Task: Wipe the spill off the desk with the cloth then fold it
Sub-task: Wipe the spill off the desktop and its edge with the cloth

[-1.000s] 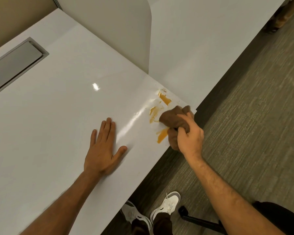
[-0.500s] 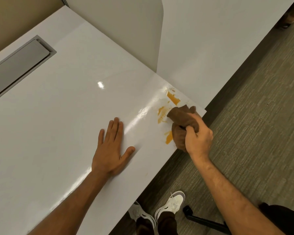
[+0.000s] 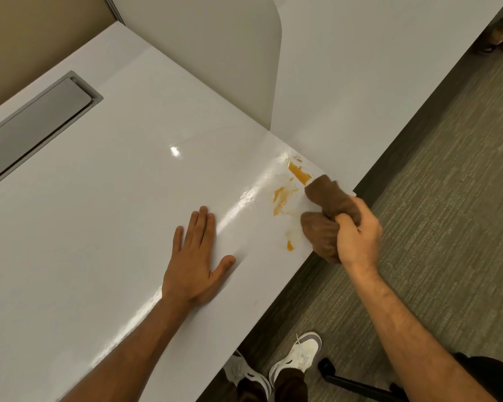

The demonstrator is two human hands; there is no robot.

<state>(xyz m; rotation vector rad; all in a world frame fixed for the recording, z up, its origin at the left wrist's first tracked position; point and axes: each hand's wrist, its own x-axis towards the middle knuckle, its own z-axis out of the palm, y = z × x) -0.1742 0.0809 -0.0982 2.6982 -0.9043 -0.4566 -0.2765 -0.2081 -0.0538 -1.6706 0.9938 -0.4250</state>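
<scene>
Wiped thinner, spill [image 3: 285, 195] partly under cloth [image 3: 323, 219].

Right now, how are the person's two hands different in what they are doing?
The left hand lies flat and open on the desk, holding nothing; the right hand is closed around a bunched brown cloth. The left rests away from the orange spill; the right works beside it at the desk's edge. Both are bare.

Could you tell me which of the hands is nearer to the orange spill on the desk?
Right. The right hand grips the cloth beside the spill; the left hand rests flat, farther left.
</scene>
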